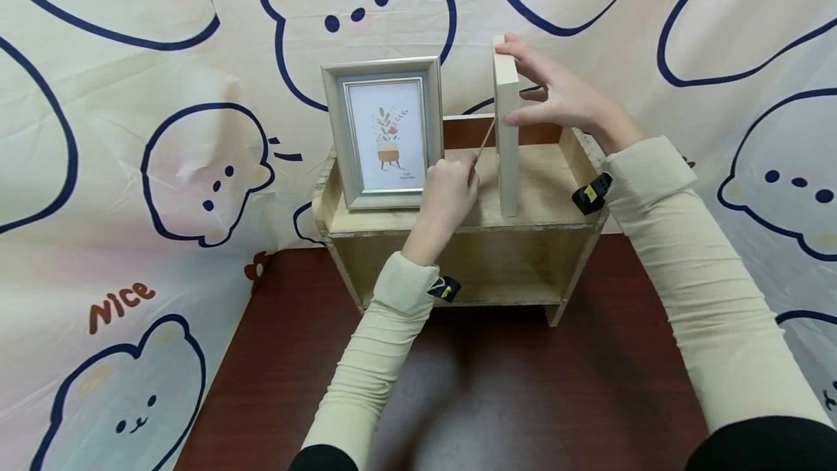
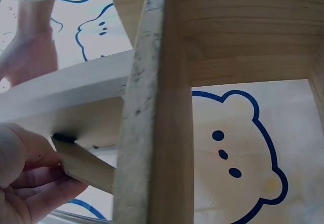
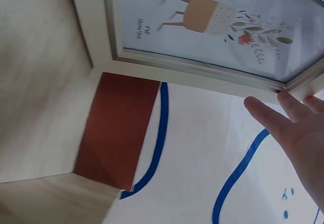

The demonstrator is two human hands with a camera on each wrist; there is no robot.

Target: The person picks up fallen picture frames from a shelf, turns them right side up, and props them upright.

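Note:
A pale picture frame stands edge-on on the small wooden shelf. My right hand grips its edge, with fingertips at the top corner and the thumb lower down. The right wrist view shows its front, a print of a potted plant. Behind the frame, my left hand pinches the thin fold-out stand, which angles away from the frame's back at a black hinge. A second silver picture frame stands upright on the shelf's left side, facing me.
The shelf has raised side panels and a lower compartment. It stands on a dark red-brown table. A cloth with cartoon bears hangs behind and at the sides.

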